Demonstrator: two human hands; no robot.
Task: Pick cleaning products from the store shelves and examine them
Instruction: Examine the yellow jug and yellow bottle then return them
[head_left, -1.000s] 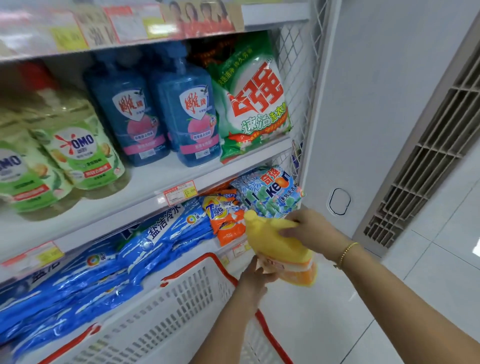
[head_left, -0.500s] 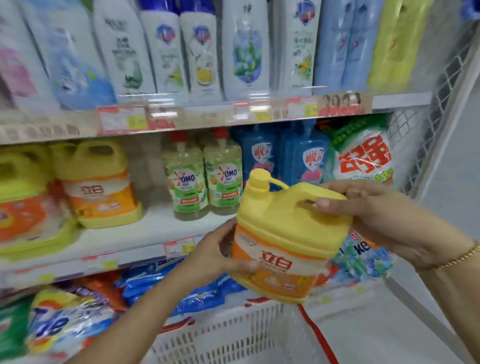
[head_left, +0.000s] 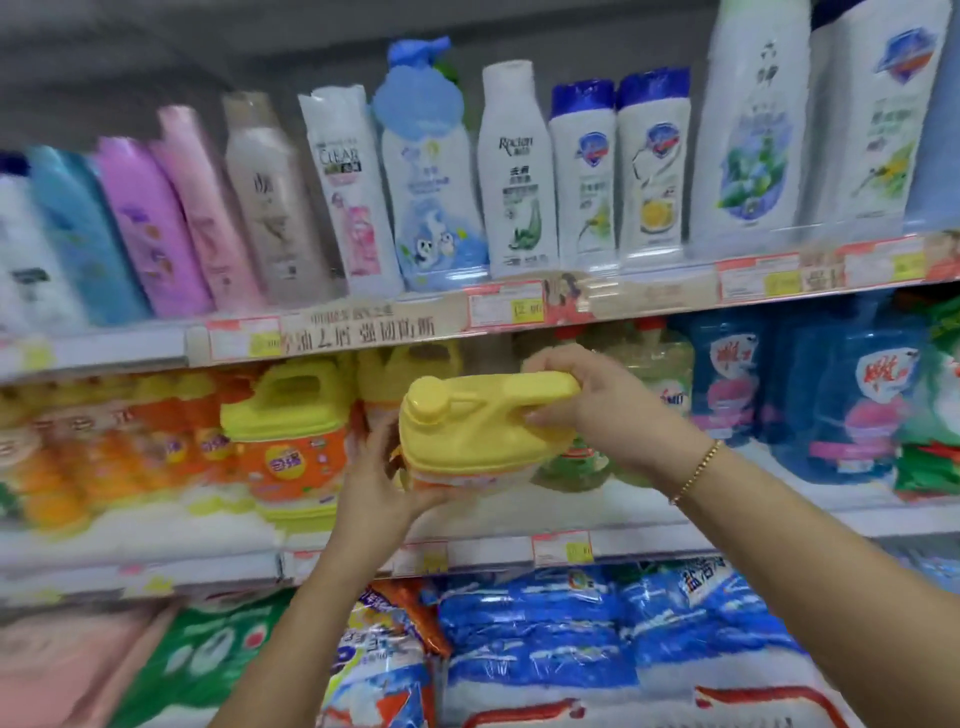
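Note:
A yellow detergent jug (head_left: 467, 436) with an orange label and a yellow cap is held up at the level of the middle shelf (head_left: 519, 545). My right hand (head_left: 587, 400) grips its handle from the right, fingers curled round it. My left hand (head_left: 379, 478) cups the jug's base from below and the left, thumb on its side. The label mostly faces away and down. The jug hangs just in front of the shelf, beside a similar yellow jug (head_left: 285, 441) standing on it.
The top shelf carries several shampoo and body-wash bottles (head_left: 514, 171). More yellow-orange jugs at the left, green bottles (head_left: 654, 374) behind my right hand and blue bottles (head_left: 862, 395) at the right fill the middle shelf. Blue and green bags (head_left: 571, 634) lie on the lower shelf.
Both hands have raised the yellow jug from near the basket up toward the middle shelf. The view has swung up and left, and the white basket has left the frame.

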